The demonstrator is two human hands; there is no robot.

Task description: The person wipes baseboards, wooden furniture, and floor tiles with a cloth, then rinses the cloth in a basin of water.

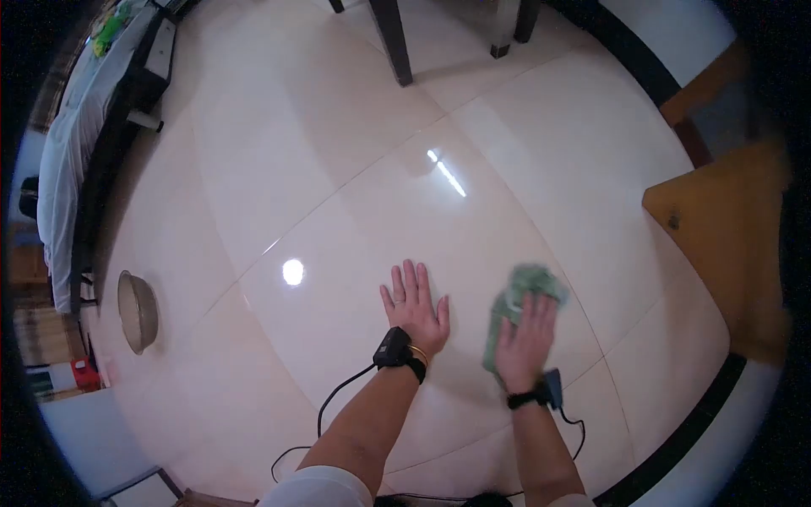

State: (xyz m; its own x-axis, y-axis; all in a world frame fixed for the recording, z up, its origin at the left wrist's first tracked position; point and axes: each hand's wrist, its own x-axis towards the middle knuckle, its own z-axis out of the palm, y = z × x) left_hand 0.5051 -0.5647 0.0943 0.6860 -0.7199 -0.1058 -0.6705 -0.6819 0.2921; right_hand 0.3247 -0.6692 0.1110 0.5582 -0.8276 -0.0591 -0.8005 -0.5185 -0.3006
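Note:
My left hand [414,310] lies flat on the glossy tiled floor [355,228], its fingers spread and nothing under or in it. To its right, my right hand [525,342] presses on a crumpled green cloth [532,279], which bunches up beyond the fingertips and hangs out along the thumb side. That hand is slightly blurred, and its fingers cover part of the cloth. Each wrist wears a black strap with a small box and a cable [338,390].
A basin [138,313] stands on the floor at the left, near a bed [84,169] with a white sheet. Dark furniture legs [390,42] rise at the top. A wooden door [718,228] juts in at the right, by the dark skirting [676,456].

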